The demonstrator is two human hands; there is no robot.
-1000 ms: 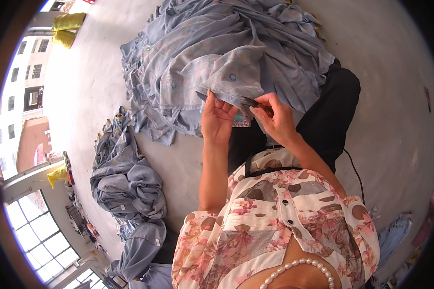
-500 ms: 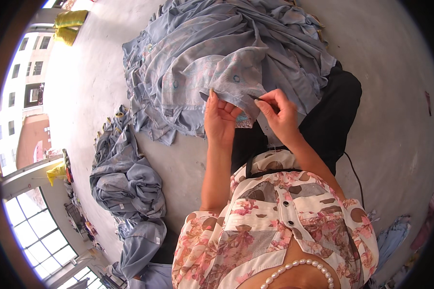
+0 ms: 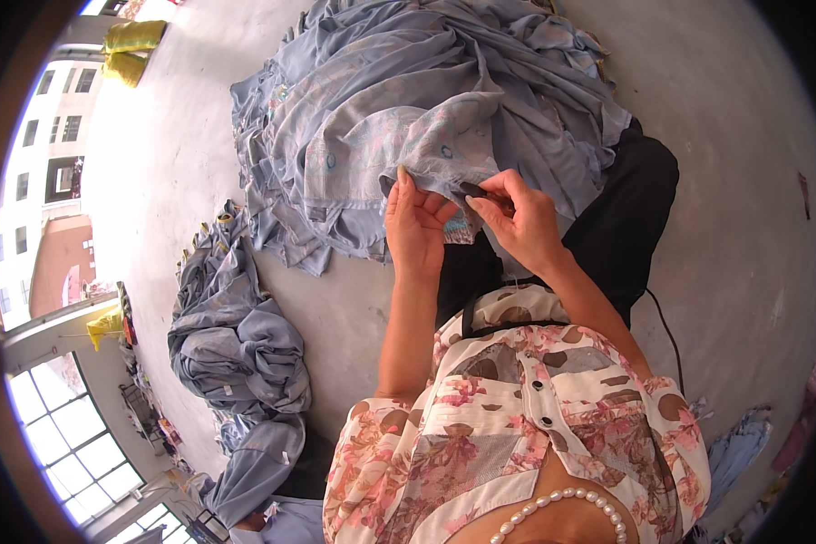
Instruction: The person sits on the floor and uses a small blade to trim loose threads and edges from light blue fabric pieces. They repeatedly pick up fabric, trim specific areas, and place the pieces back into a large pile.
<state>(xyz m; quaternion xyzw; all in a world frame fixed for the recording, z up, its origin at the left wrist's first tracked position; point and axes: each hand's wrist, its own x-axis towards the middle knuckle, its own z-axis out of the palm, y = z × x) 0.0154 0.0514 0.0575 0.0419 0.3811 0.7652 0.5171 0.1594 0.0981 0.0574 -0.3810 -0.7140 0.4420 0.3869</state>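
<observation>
A large heap of grey-blue fabric (image 3: 399, 82) with faint pink and teal patterning spreads in front of my knees. My left hand (image 3: 416, 222) is turned palm up, its thumb pinching the near edge of a patterned cloth (image 3: 372, 150) that hangs from this heap. Just right of it, my right hand (image 3: 523, 222) is closed around a small dark tool (image 3: 472, 189), whose tip touches or nearly touches the cloth edge between my hands. The tool's kind is too small and covered to make out. A teal and pink corner of cloth shows below the fingers.
A second bundle of grey-blue cloth (image 3: 240, 349) lies on the concrete floor (image 3: 344, 313) at left. Yellow sacks (image 3: 134, 50) stand far left by the windows. A dark cord (image 3: 669, 331) runs beside my right leg. Light-blue cloth (image 3: 739, 449) lies at lower right.
My right hand has shifted slightly left, bringing the dark tool closer to my left fingers. The cloth edge between the hands is folded a little differently. My left hand barely moved.
</observation>
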